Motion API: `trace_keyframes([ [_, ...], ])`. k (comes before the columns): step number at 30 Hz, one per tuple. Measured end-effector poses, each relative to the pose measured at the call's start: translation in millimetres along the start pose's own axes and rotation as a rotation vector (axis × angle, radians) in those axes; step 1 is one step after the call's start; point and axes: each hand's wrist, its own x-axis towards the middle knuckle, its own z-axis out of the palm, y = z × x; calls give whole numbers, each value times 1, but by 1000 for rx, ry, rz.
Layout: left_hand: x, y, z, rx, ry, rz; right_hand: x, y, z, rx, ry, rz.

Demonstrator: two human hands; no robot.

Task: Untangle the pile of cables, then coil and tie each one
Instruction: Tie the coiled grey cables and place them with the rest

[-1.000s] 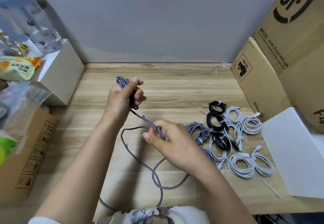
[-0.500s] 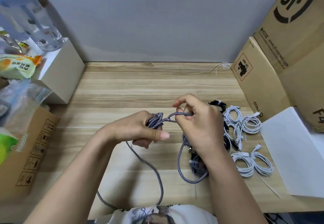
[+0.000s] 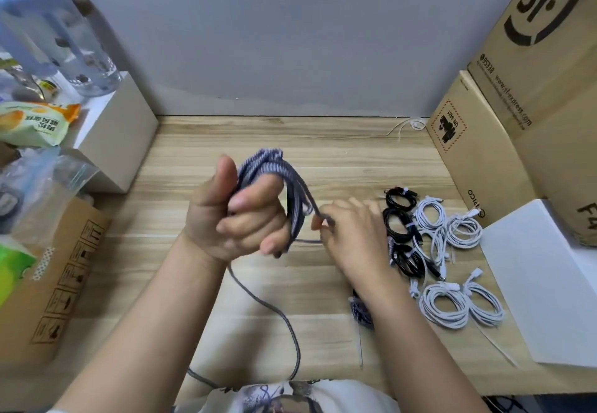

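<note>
A light wooden table [image 3: 323, 141] carries tied white cable coils [image 3: 458, 302], black cable coils [image 3: 400, 218], cardboard boxes [image 3: 478, 160] and a white sheet [image 3: 542, 283].

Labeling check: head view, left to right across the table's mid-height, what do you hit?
Brown box → left hand gripping the braided coil → right hand pinching its strand → black coils → white coils → white sheet.

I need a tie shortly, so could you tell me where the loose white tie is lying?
In the head view the loose white tie lies at the far right of the wooden table, against the wall, just left of the cardboard box.
</note>
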Motion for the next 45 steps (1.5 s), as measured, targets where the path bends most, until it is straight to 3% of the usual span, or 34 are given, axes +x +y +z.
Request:
trace_keyframes([
  [5,12,12,-7,-15,423,313,-19,-16,12,-60,-52,-159],
  [10,15,8,-21,613,1069,379,-26,-14,7,-69,43,-245],
  [14,2,6,-35,1030,1208,267,-27,-10,0,21,52,-179],
  [18,-10,-5,-39,1395,1120,-18,-22,-5,-10,208,36,-57],
  [22,-15,-9,-31,1269,936,-427,-16,3,-24,533,121,77],
  [27,-15,-5,-20,1209,740,-648,-11,12,-28,797,76,301],
  [32,-11,-5,-17,1303,844,-741,-13,10,-32,639,81,295],
  [36,-13,-6,-17,1416,892,-710,-13,15,-35,490,-75,289],
  [39,-12,-5,-12,1382,808,-696,-11,17,-33,469,-177,254],
  [45,-8,7,2,1191,556,-721,-7,17,-33,768,-281,290],
])
